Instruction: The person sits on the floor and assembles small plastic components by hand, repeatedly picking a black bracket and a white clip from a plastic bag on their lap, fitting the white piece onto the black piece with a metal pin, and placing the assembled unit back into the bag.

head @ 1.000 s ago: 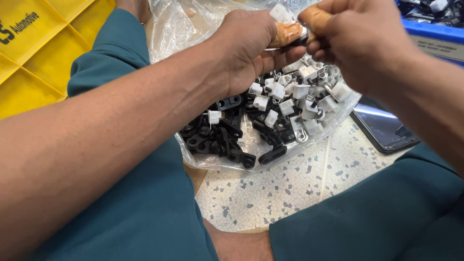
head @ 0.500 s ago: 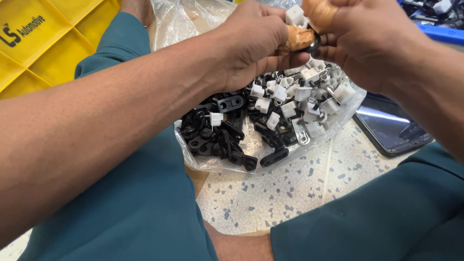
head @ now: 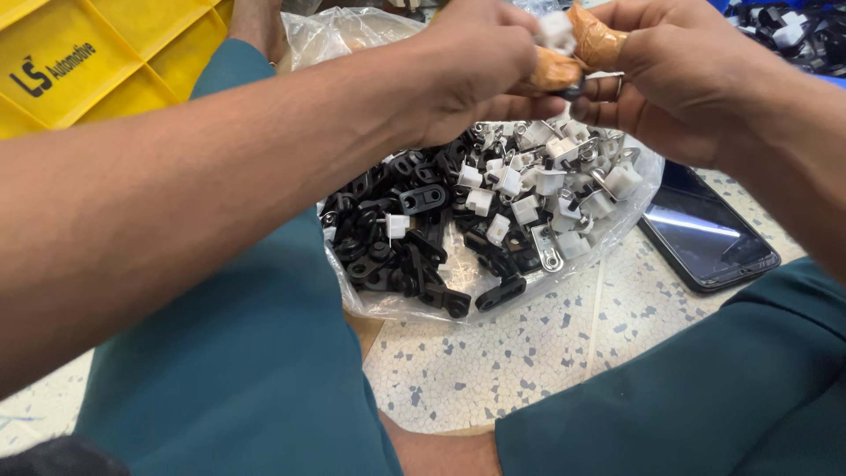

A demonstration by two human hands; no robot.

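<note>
Both hands are rising since a second ago, the left hand [head: 480,75] and right hand [head: 674,79] fingers pinching a small white clip [head: 557,31] together, directly above the bag of black and white parts [head: 480,225].

Teal trousers [head: 264,370], orange-taped fingers [head: 551,70]

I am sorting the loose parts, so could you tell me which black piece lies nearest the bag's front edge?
The black clip with a round end, beside the flat metal tab.
</note>
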